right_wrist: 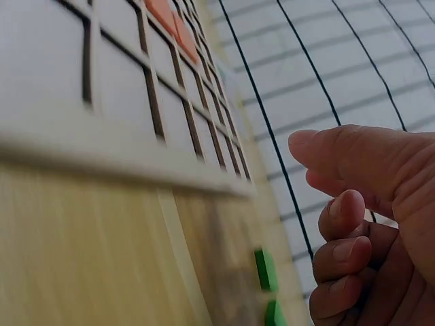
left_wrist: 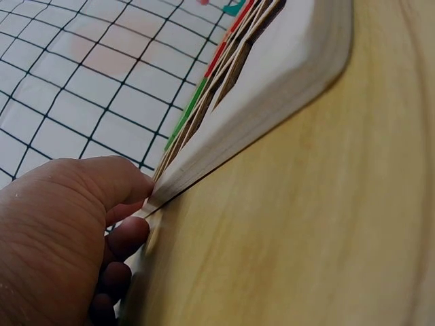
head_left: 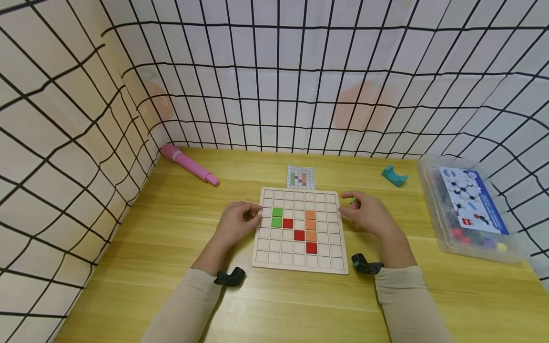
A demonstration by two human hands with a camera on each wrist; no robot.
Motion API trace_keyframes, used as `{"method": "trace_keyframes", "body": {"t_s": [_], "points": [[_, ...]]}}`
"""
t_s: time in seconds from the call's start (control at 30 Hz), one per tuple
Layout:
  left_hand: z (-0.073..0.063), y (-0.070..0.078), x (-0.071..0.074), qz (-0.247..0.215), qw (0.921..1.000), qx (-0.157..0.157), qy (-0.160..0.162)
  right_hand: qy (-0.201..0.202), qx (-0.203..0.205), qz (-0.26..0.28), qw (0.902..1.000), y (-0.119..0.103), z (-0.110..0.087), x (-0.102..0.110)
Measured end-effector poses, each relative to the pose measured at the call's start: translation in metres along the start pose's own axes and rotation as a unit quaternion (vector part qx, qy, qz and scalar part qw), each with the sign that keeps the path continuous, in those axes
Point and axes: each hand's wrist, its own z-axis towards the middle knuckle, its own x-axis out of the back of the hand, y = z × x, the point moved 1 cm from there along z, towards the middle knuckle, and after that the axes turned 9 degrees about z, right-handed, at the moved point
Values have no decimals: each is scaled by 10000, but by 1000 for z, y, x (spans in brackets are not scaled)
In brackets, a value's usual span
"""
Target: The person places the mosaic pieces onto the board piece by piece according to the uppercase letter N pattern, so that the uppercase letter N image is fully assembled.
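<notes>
A pale wooden grid board (head_left: 274, 257) lies on the table in front of me. On it sit two green tiles (head_left: 277, 217), a diagonal of red tiles (head_left: 299, 235) and a column of orange tiles (head_left: 310, 225). My left hand (head_left: 237, 221) pinches the board's left edge; its thumb tip (left_wrist: 146, 187) meets the rim in the left wrist view. Beside the right edge, my right hand (head_left: 366, 212) is held with loosely bent fingers and nothing in them. The right wrist view shows a gap between its thumb (right_wrist: 306, 146) and the board. Loose green tiles (right_wrist: 266, 270) lie near that hand.
Behind the board lies a small printed pattern card (head_left: 300, 177). A pink tube-shaped object (head_left: 188, 164) rests at the back left. A teal curved piece (head_left: 394, 176) lies back right, near a clear plastic box (head_left: 446, 243). Black wire mesh (head_left: 279, 76) encloses the table.
</notes>
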Motion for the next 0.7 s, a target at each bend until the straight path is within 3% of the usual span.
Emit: {"method": "trace_keyframes", "body": {"t_s": [0.43,0.7], "points": [[-2,1,1,54,10000,-30,70,166,-117,44,9998,42,-7,31],[-2,1,0,26,10000,19,65,41,-242,77,9997,59,-8,39]]}}
